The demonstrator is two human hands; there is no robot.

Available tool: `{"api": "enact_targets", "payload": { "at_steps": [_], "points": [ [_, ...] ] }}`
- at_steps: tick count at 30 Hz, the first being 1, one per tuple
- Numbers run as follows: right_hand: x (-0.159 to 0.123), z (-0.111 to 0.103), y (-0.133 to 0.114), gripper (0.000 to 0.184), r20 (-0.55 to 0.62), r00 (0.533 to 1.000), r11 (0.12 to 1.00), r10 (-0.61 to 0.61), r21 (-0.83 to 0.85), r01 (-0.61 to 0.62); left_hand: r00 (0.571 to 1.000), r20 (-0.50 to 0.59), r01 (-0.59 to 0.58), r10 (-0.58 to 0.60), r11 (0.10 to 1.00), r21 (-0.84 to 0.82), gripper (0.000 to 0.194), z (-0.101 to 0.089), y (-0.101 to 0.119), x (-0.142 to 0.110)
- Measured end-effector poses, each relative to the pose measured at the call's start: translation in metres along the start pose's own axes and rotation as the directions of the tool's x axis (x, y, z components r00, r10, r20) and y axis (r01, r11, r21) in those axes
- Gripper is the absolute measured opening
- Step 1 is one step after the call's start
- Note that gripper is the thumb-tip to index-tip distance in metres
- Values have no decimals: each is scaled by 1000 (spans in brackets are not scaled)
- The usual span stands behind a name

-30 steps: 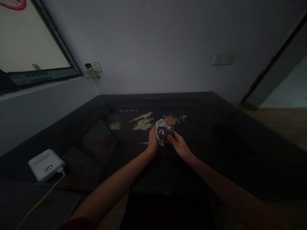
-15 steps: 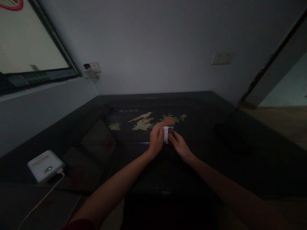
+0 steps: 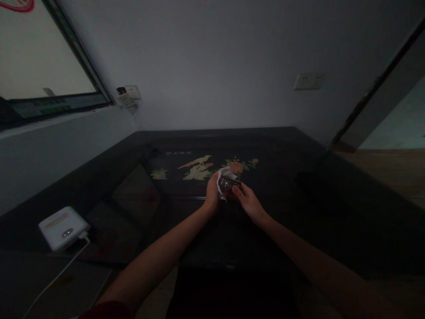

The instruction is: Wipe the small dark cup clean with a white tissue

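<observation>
Above the middle of the dark table, both of my hands meet around a small bundle. My left hand (image 3: 212, 194) is closed on a crumpled white tissue or cloth (image 3: 223, 172), its fingers mostly behind it. Against the white piece lies a small dark, glossy object (image 3: 228, 183) with a straight upper edge; its kind is too dim to make out. My right hand (image 3: 248, 200) pinches that object's right side between thumb and fingers. The white piece wraps around the object's left side.
The dark table (image 3: 259, 235) has a bird-and-flower picture (image 3: 197, 170) on its top. At the left sits a white box-shaped device (image 3: 63, 227) with a white cable (image 3: 56, 278). Wall sockets (image 3: 308, 81) are behind, and a window (image 3: 40, 53) is at upper left.
The white piece has spread open and shifted left with my left hand, showing more of the dark glossy object. My right hand stays nearly in place.
</observation>
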State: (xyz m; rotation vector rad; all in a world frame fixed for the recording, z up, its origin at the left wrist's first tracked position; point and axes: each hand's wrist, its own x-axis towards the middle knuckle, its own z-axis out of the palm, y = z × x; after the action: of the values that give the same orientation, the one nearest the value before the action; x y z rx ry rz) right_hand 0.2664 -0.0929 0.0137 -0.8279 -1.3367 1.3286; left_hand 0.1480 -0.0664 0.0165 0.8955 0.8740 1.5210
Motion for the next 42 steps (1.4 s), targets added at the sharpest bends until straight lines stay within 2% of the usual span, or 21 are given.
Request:
{"api": "enact_targets", "payload": {
  "at_steps": [2, 4, 6, 8, 9, 11, 13, 15, 17, 19, 22, 25, 27, 29, 31, 34, 36, 38, 40, 42],
  "points": [
    [0, -1, 2, 49, -24, 1000, 1000, 17, -19, -18, 994, 35, -109, 106, 985, 133, 38, -1, 2, -4],
    [1, -2, 4, 49, -48, 998, 999, 32, -42, -34, 961, 122, -275, 249, 913, 301, 38, -1, 7, -10],
    [1, -4, 8, 49, -67, 997, 997, 36, -64, -41, 887, 246, -462, 391, 754, 467, 36, -1, 11, -15],
    [2, -5, 12, 50, -82, 996, 996, 42, -77, -48, 799, 383, -600, 463, 579, 552, 34, -1, 15, -18],
    [2, -5, 13, 50, -90, 995, 996, 46, -78, -53, 767, 434, -640, 473, 518, 567, 33, -1, 17, -19],
    [3, -5, 14, 50, -98, 994, 995, 55, -76, -63, 745, 470, -666, 473, 483, 569, 33, 0, 18, -19],
    [3, -5, 13, 50, -90, 995, 996, 54, -62, -59, 776, 418, -630, 472, 548, 551, 33, 0, 18, -16],
    [1, -4, 9, 49, -66, 997, 998, 47, -40, -49, 851, 298, -526, 433, 687, 501, 34, 0, 15, -13],
    [0, -3, 6, 48, -42, 998, 999, 44, -11, -45, 937, 159, -350, 312, 852, 390, 33, 0, 12, -8],
    [-1, -2, 4, 49, -16, 999, 999, 37, 17, -36, 990, 72, -133, 121, 970, 205, 35, 1, 9, -3],
    [-2, -2, 3, 49, 9, 1000, 999, 0, 36, 0, 992, 76, 106, -101, 992, -68, 35, 5, 7, 0],
    [-1, -2, 1, 47, 28, 999, 999, -19, 32, 18, 976, 119, 200, -180, 963, -181, 32, 8, 9, -1],
    [-1, -1, 0, 47, 38, 999, 999, -8, 35, 7, 976, 102, 206, -191, 964, -171, 34, 7, 10, -1],
    [-1, -1, 0, 50, 37, 999, 999, 8, 39, -9, 989, 45, 143, -140, 987, -73, 35, 5, 10, -2],
    [0, -1, 0, 53, 28, 999, 999, 28, 37, -29, 999, 4, 32, -33, 997, 73, 34, 3, 10, -4],
    [0, -2, 2, 53, 7, 998, 997, 68, 27, -68, 986, 57, -164, 155, 954, 251, 35, 0, 11, -9],
    [0, -4, 3, 51, -13, 997, 997, 74, -1, -74, 951, 134, -310, 280, 881, 357, 36, 0, 12, -13],
    [1, -5, 6, 49, -36, 998, 997, 60, -53, -62, 897, 235, -441, 373, 760, 477, 34, 1, 15, -17],
    [1, -6, 8, 50, -60, 997, 993, 53, -104, -59, 838, 357, -545, 412, 628, 556, 31, 1, 19, -19],
    [2, -6, 10, 51, -75, 995, 989, 62, -131, -72, 792, 453, -611, 410, 539, 580, 31, 1, 23, -21]
  ]
}}
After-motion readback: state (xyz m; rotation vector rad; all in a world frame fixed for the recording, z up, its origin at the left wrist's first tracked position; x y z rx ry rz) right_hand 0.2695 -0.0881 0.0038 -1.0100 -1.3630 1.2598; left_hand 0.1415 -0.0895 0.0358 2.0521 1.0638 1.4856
